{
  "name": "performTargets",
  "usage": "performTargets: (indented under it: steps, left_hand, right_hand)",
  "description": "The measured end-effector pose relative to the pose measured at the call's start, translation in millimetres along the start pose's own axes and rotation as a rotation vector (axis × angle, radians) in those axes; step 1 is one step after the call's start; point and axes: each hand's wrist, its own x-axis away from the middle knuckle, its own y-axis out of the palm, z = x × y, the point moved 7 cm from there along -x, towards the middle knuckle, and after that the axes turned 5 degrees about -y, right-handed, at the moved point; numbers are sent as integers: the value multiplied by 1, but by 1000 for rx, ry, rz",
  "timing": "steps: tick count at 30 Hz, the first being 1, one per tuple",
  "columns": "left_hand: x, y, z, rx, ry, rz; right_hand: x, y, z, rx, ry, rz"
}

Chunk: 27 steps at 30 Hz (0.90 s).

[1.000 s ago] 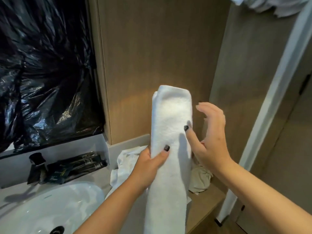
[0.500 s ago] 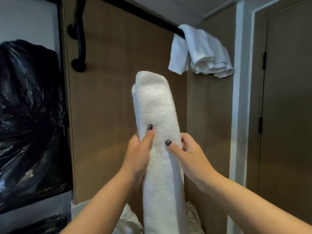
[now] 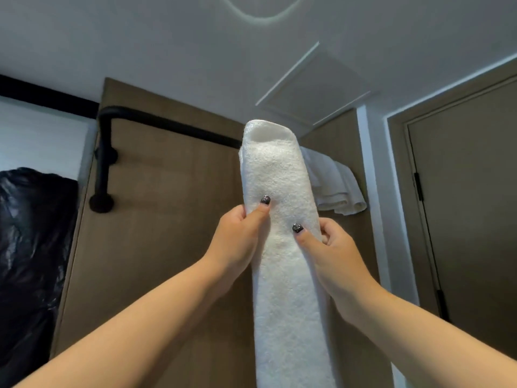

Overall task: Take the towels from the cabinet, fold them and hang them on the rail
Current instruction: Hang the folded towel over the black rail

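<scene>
- View tilts up: wood-grain wall panel fills the middle, grey-white ceiling above it.
- Ceiling has a rectangular access hatch upper right of centre, and a faint ring of light at the top edge.
- Black rail runs left to right across the top of the panel; its left end bends down to two round wall mounts.
- Hung towel, white, draped over the rail's right part, bunched, lower edge in loose folds. It sits just behind and right of the held one.
- Folded towel, white terry, folded into a long narrow strip, held upright at centre. Its rounded top fold is level with the rail and hides part of it; its lower end runs out of the bottom of the frame.
- Left hand clamps the towel's left edge, thumb across the front face, fingers hidden behind.
- Right hand clamps the right edge slightly lower, thumb on the front, fingers curled round the side.
- Dark polish on both thumbnails.
- Black plastic sheeting, glossy and crumpled, at far left, with a black strip and a pale wall area above.
- White trim right of the panel, then a brown door with dark hinges on its left edge.
- No readable brands, labels or writing.
</scene>
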Motion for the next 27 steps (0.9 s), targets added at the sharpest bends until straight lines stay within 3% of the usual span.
performTargets:
  steps: [5, 12, 22, 27]
  left_hand:
    - [-54, 4, 2, -58, 71, 11]
    - [-125, -2, -20, -56, 153, -95]
    - [-212, -40, -25, -200, 316, 14]
    - [-222, -40, -36, -375, 397, 72]
  right_hand:
    - [-77, 2, -4, -44, -74, 47]
    - [-196, 28, -21, -56, -237, 142]
    - [-310, 61, -14, -32, -365, 244]
    - [-344, 69, -3, 43, -289, 319]
